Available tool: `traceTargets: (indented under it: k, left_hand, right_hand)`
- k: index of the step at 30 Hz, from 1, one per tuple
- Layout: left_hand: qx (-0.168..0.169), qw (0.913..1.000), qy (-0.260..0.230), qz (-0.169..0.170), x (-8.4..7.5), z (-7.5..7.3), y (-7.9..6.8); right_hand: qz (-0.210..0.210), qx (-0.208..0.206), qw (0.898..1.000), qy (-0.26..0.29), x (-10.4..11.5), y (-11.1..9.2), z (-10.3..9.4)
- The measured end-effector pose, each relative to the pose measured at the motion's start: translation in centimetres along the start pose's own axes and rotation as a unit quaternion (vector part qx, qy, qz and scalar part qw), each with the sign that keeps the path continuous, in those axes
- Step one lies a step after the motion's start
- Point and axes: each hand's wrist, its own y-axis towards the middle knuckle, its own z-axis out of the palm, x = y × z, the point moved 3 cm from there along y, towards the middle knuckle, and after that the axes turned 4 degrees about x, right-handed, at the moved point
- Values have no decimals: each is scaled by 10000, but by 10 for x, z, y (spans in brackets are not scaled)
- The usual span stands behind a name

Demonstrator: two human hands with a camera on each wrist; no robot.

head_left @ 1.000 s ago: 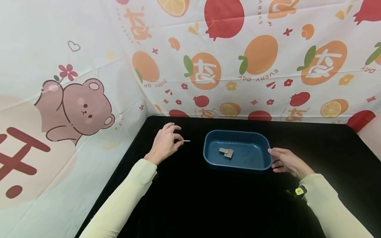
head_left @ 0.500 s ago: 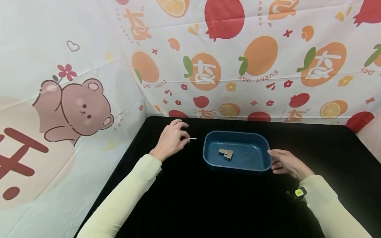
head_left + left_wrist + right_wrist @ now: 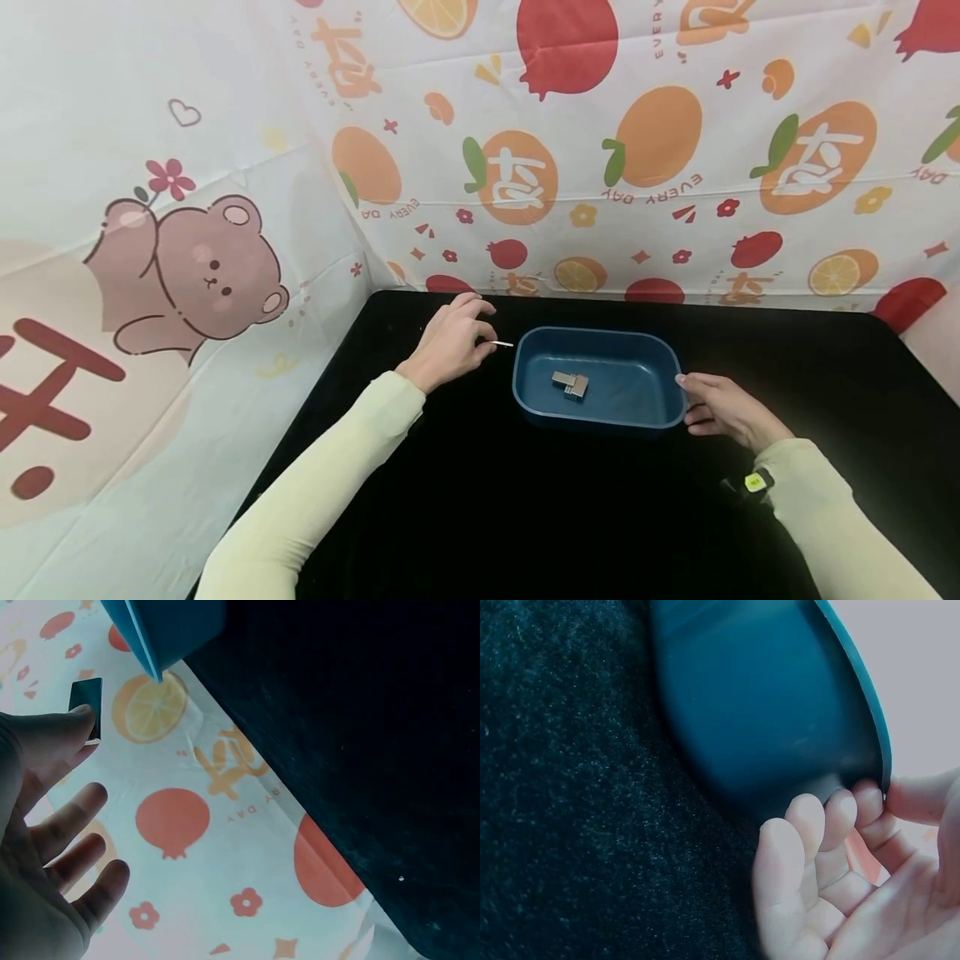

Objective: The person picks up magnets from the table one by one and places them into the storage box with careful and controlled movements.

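My left hand [image 3: 452, 340] pinches a small thin rectangular piece [image 3: 504, 343] between thumb and forefinger, just left of the blue bin [image 3: 626, 396]. Seen from the left wrist, this piece [image 3: 87, 701] is flat and dark with a bright lower edge; the other fingers spread loosely below it. Several small silvery metal blocks [image 3: 575, 387] lie together on the bin's floor, left of its middle. At the bin's right end my right hand [image 3: 723, 408] grips the rim, thumb on the rim and fingers against the outer wall [image 3: 757, 697].
A black cloth-like tabletop [image 3: 480, 500] lies under the bin. Behind it hangs a white sheet [image 3: 577, 175] printed with fruit, and a bear-printed sheet [image 3: 217, 275] hangs at the left.
My left hand has moved right with the thin piece, bringing it close to the bin's left rim. The right hand, the bin and the metal blocks have stayed in place.
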Motion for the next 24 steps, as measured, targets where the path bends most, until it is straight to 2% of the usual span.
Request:
traceTargets:
  k: [12, 16, 24]
  left_hand:
    - [478, 9976, 410, 283, -13, 1, 17]
    - [673, 9950, 515, 522, -20, 4, 21]
    - [654, 9905, 751, 951, -34, 3, 29]
  right_hand:
    - [-44, 30, 10000, -40, -2, 1, 1]
    - [-9, 52, 10000, -20, -4, 2, 1]
    - [6, 79, 10000, 18, -5, 1, 0]
